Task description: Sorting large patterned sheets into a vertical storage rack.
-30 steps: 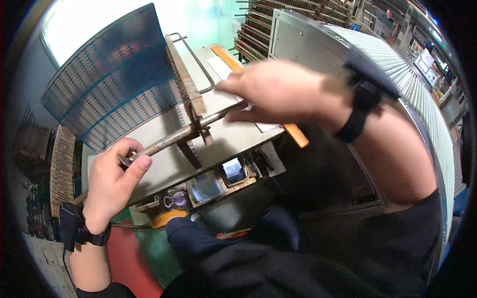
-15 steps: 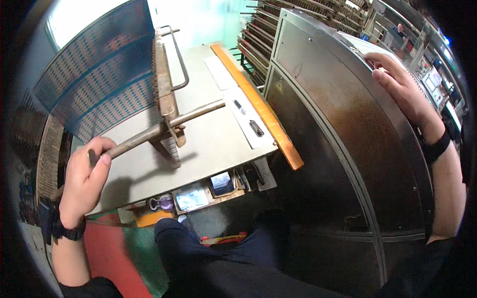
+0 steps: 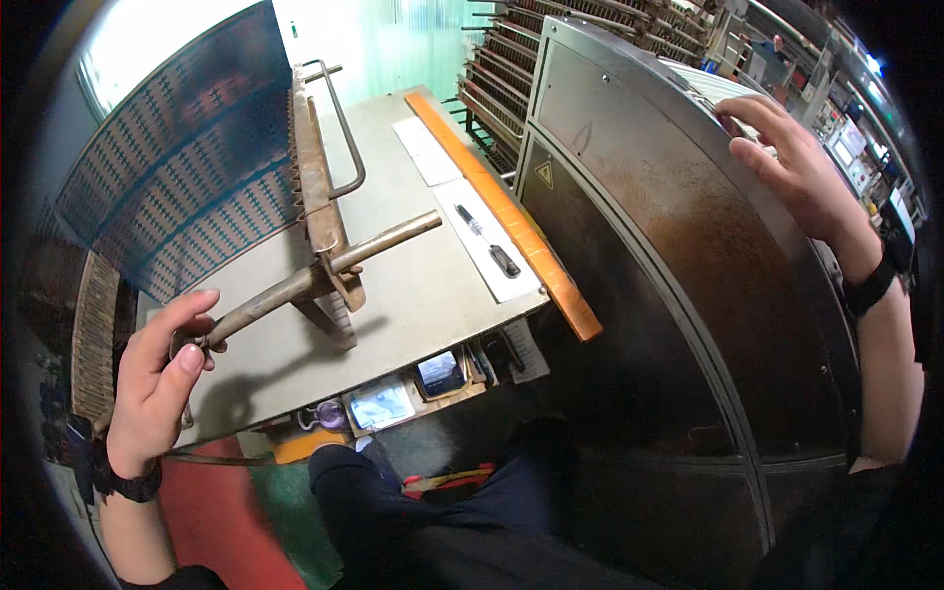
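- The person's left hand has a loose grip on the near end of a metal rod, thumb and fingers curled round its tip without a full fist.
- Half a second ago that grip was wrapped more tightly and farther round the rod; the fingers have since loosened and straightened a little.
- The rod slants up and away over the counter, crossing the end of a rusty metal frame; its far end sticks out freely on the other side.
- The frame bears a bent handle, and a large blue patterned panel stands upright along its toothed side.
- A second ago the right hand was close to the rod's far end; now it is well apart from it, at the top edge of a metal cabinet. That leaves the left hand alone on the rod.
- The right grip is half open, thumb apart from the fingers, with nothing visible in it; I cannot tell whether it touches the cabinet.
- Farther out on the counter, a black pen lies on white paper, beside a long orange strip.
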Demonstrator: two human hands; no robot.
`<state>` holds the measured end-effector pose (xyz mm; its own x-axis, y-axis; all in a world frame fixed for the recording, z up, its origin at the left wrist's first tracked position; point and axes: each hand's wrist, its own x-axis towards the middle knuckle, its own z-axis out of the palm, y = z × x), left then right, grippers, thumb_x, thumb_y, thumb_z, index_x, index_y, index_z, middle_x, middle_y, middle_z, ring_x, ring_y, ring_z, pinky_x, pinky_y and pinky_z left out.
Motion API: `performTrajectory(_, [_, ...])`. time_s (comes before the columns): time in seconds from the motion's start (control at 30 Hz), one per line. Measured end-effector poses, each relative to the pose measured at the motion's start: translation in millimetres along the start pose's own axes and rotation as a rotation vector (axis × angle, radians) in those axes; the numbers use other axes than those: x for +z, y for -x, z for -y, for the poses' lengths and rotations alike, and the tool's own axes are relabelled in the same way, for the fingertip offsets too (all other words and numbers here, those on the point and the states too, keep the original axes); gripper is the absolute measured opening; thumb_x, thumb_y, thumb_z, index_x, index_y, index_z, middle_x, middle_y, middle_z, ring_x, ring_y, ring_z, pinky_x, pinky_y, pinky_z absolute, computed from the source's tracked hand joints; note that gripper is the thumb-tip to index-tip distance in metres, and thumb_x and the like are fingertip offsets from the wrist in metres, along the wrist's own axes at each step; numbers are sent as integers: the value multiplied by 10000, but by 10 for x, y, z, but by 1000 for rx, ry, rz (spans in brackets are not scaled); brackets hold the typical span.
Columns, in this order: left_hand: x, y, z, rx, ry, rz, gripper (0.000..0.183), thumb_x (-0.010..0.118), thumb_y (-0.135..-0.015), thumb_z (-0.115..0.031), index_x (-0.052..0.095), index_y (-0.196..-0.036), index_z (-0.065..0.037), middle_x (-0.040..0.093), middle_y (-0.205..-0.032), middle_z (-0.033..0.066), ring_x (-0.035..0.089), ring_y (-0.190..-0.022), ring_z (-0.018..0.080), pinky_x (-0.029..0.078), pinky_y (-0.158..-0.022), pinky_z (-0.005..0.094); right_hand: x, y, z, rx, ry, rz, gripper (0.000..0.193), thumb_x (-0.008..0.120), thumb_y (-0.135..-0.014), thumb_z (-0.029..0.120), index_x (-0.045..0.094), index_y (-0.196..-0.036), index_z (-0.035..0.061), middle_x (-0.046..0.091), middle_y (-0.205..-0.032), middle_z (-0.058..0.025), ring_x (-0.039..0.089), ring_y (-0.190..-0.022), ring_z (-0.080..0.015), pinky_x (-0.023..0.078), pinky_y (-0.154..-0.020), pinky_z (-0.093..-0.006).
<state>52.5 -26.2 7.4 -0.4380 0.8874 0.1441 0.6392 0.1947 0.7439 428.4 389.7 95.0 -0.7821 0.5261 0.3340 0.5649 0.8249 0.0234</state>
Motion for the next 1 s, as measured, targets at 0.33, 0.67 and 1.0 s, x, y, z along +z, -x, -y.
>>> performTrajectory(0.33, [-205,-34,96,57,207,131,311,634,-1020,-342,661,-1050,-34,659,-1130,100,671,-974,191,514,-872,331,561,-605,1178,-591,276,171,144,595,-964,142,680,-1056,72,671,-1087,-101,662,-1078,-299,544,-982,-431])
performTrajectory(0.67, [-171,-92,34,43,210,168,275,628,-1022,-285,639,-953,-19,639,-979,50,583,-880,144,482,-835,310,2012,-228,1243,-539,213,381,328,566,-984,196,629,-1304,159,640,-1192,-39,594,-1185,-231,494,-988,-374])
performTrajectory(1.0, [3,-128,18,67,13,62,372,538,-1063,-367,558,-899,-34,596,-922,53,528,-831,128,449,-776,283,1833,-216,1250,-438,212,475,349,553,-983,172,611,-1318,93,621,-1235,-104,616,-1171,-261,515,-993,-405])
